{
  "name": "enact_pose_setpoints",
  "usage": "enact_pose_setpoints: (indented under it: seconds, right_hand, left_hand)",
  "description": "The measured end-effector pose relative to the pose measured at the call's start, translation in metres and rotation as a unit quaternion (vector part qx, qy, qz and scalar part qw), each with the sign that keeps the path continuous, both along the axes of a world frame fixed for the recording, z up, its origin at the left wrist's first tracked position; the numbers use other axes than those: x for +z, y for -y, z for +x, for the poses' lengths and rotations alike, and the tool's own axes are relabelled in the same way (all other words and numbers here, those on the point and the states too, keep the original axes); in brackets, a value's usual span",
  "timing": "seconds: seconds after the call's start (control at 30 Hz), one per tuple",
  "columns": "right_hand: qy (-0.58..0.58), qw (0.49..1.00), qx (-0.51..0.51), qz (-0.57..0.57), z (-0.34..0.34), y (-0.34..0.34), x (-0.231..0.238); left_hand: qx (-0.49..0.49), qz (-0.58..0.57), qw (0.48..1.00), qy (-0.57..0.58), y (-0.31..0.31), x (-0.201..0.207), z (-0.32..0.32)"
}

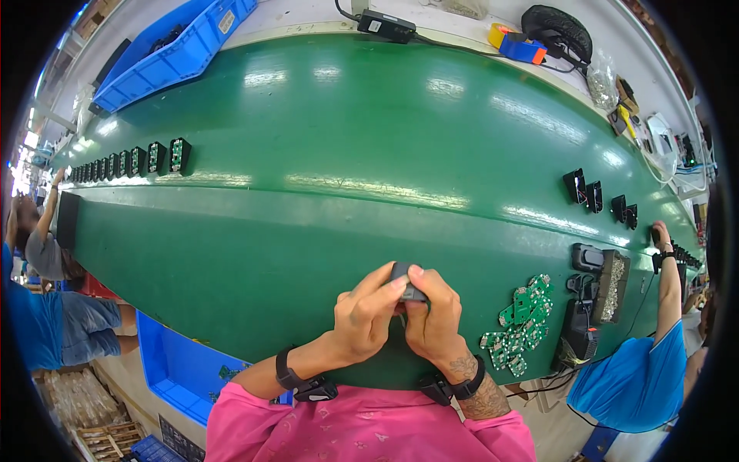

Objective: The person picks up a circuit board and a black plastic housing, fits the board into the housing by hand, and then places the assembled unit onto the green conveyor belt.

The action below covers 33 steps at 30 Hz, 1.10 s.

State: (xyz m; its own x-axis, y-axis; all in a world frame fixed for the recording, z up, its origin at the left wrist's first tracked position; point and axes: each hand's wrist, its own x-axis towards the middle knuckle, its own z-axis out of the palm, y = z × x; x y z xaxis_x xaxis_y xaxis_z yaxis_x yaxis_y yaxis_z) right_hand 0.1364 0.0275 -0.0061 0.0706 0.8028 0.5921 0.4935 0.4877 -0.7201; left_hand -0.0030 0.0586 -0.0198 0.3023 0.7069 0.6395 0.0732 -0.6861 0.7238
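Head view: L hand (363, 317) & R hand (433, 317) are both pinching a dark grey part (399, 271) w/ curled fingers, holding it over the green bench (254, 262). It could be slipping if thumbs push unevenly. PCBs (531, 300) are lying loose to the R; a stray R forearm might be scattering them.

No legible text, bin label (226, 21) included

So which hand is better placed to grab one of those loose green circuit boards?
Probably the right hand: the circuit boards lie on that side of the table, closer to it than to the left hand. Both hands grip the dark block, so the right must first let go.
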Motion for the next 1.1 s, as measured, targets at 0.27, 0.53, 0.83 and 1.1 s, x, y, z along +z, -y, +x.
enact_pose_setpoints:
  seconds: [0.27,0.53,0.83,1.1]
  right_hand:
    - [-0.028,0.997,0.015,-0.072,-0.002,0.002,0.005]
    - [-0.045,0.979,0.047,-0.193,0.000,0.007,0.006]
    - [-0.063,0.978,0.051,-0.193,0.002,0.007,0.012]
    - [-0.105,0.975,0.046,-0.191,0.000,0.004,0.014]
  left_hand:
    - [0.018,-0.100,0.995,-0.018,-0.002,0.006,-0.005]
    - [-0.048,-0.540,0.835,0.096,-0.027,0.015,-0.015]
    - [-0.072,-0.555,0.826,0.065,-0.025,0.011,-0.012]
    - [0.031,-0.338,0.940,0.029,-0.017,0.017,-0.009]
